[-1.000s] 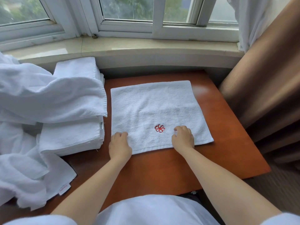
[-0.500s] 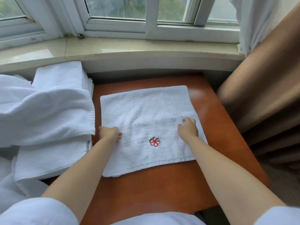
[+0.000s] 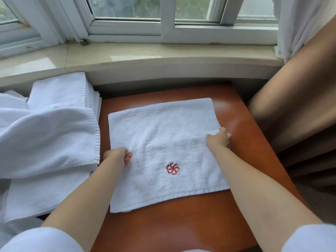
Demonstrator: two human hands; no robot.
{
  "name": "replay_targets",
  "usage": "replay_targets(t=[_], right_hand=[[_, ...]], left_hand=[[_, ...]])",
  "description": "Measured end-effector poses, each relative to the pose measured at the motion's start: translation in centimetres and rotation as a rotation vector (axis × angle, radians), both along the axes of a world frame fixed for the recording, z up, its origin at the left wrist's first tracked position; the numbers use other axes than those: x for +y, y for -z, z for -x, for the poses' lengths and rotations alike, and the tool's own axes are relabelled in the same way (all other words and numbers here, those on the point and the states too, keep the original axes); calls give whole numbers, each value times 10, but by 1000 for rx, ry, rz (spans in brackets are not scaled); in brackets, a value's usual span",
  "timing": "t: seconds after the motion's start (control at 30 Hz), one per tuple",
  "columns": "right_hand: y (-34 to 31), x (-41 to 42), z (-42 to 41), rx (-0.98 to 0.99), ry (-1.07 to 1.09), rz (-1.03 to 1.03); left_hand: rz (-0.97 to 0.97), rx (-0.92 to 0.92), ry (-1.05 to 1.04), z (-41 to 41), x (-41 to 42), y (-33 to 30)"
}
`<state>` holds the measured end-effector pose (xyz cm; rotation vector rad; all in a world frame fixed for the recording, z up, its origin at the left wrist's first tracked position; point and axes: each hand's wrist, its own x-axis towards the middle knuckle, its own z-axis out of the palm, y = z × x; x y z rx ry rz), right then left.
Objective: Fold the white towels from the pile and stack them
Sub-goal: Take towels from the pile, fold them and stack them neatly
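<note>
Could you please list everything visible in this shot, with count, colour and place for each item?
towel with red emblem: one, white, spread flat on the middle of the table.
folded towels: a stack, count unclear, white, on the table's left side.
loose towels: a pile, count unclear, white, draped over the stack and off to the left.
table: one, reddish-brown, under the window.
window sill: one, pale stone, behind the table.
window: several panes, white frames, along the top.
curtains: one brown and one white, at the right.
left hand: one, gripping the spread towel's left edge.
right hand: one, gripping its right edge.
</note>
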<state>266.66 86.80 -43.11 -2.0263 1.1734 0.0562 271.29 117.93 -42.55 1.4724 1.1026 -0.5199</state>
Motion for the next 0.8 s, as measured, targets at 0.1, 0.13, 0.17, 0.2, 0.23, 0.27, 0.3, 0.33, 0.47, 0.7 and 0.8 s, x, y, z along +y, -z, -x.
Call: replay_targets(t=[0.1,0.13,0.17,0.2,0.23,0.27,0.3,0.33,0.47,0.7,0.8], right_hand=[[-6,-10,-9,9,84,-66],[-7,-12,-12,27,101,-66],[-8,-14,-13,42,115,-63],[-7,-15,-15,50,132,-63],[-6,-15,-16,55,156,-81],[-5,-14,-17,49,185,-123],[-4,-12,-16,35,210,-177],[-3,-10,-16,19,223,-226],[-4,-2,-11,-68,257,-311],[-31,0,-1,-347,381,-475],[-49,-3,5,-414,418,-507]], left_hand=[[22,4,9,-3,2,-5],[46,11,12,-3,2,-6],[78,23,11,-3,3,-9],[112,36,11,-3,3,-12],[139,46,16,-2,4,-16],[160,50,18,-1,3,-19],[174,49,15,1,2,-22],[188,46,11,3,1,-24],[210,30,9,12,-7,-25],[-15,-120,-43,10,-16,-27],[-35,-205,-46,14,-14,-41]])
